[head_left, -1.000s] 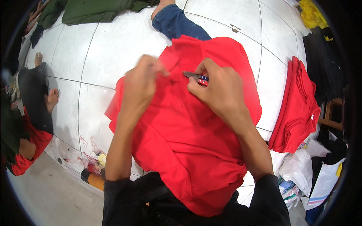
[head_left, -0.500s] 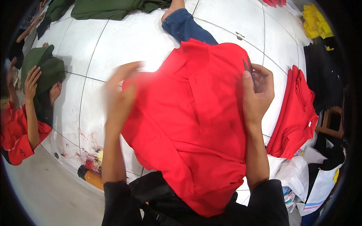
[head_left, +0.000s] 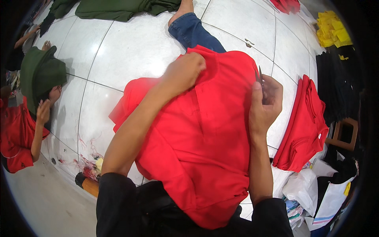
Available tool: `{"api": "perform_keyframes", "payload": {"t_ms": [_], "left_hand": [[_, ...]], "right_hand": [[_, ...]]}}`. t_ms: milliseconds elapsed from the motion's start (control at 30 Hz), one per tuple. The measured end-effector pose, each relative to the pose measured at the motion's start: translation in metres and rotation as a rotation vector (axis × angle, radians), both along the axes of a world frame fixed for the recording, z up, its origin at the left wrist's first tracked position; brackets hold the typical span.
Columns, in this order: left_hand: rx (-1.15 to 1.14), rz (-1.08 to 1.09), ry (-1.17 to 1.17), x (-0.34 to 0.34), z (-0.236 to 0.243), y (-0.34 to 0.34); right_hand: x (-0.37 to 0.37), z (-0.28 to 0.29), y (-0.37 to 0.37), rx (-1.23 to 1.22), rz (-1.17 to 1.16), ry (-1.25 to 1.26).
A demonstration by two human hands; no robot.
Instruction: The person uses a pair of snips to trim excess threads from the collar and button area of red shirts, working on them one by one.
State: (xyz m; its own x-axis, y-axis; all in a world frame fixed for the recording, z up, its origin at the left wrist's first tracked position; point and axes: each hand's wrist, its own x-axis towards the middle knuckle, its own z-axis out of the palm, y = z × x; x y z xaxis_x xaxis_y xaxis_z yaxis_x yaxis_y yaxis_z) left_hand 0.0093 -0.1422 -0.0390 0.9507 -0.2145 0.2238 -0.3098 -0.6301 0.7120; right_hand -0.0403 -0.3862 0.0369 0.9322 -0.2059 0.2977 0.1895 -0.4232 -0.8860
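1. The red shirt [head_left: 217, 130] lay spread in front of the person, its lower end over their black clothing [head_left: 154, 205] and the rest above the white tiled floor [head_left: 134, 43]. Its collar [head_left: 208, 53] was at the far end, and its placket [head_left: 200, 108] ran down from there.
2. The left hand [head_left: 183, 72] was at the left edge of the collar, with its forearm crossing the shirt. Its fingers were curled under, but the tips were hidden, so I could not tell whether that grip pinched cloth.
3. The right hand [head_left: 261, 112] was just beside the shirt's right edge. Its grip pinched a pair of dark snips [head_left: 259, 79] between thumb and fingers, blades pointing up and slightly parted.
4. A leg in blue jeans [head_left: 195, 31] came out from behind the shirt's far edge.
5. Folded red garments [head_left: 300, 130] lay toward the floor's right edge. Beyond them were black garments [head_left: 331, 87], with yellow cloth [head_left: 331, 29] at their far end. Nearer were a brown frame [head_left: 341, 145] and a white plastic bag [head_left: 302, 185].
6. Dark green garments [head_left: 118, 10] lay along the floor's far edge.
7. At the floor's left edge, a co-worker's hand [head_left: 42, 112] was near green cloth [head_left: 41, 67]. Thread scraps [head_left: 90, 168] lay near an orange-brown cylinder [head_left: 90, 186].
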Motion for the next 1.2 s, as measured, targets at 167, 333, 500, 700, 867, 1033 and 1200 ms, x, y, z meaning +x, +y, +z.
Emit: {"api": "perform_keyframes", "payload": {"t_ms": [167, 333, 500, 700, 867, 1033, 1200], "left_hand": [[-1.144, 0.368, 0.232, -0.039, 0.032, 0.067], [-1.003, 0.521, 0.266, -0.093, 0.034, 0.104], [-0.537, 0.444, 0.266, -0.125, 0.044, 0.103], [-0.184, 0.438, 0.047, -0.106, 0.049, 0.086], [-0.080, 0.678, -0.245, -0.101, 0.058, 0.076], [-0.101, 0.219, 0.091, -0.126, 0.070, 0.024], [-0.015, 0.169, 0.006, -0.128, 0.045, 0.009]], "right_hand": [[-0.001, 0.002, 0.007, 0.063, 0.023, -0.010], [0.001, -0.003, -0.001, -0.034, 0.004, 0.023], [-0.002, 0.010, 0.010, -0.159, 0.061, -0.001], [-0.014, 0.024, 0.049, -0.543, 0.436, -0.155], [-0.015, 0.023, 0.060, -0.879, 0.484, -0.041], [-0.002, 0.007, 0.057, -1.057, 0.440, 0.131], [0.008, 0.012, 0.088, -1.136, 0.516, 0.177]]}}
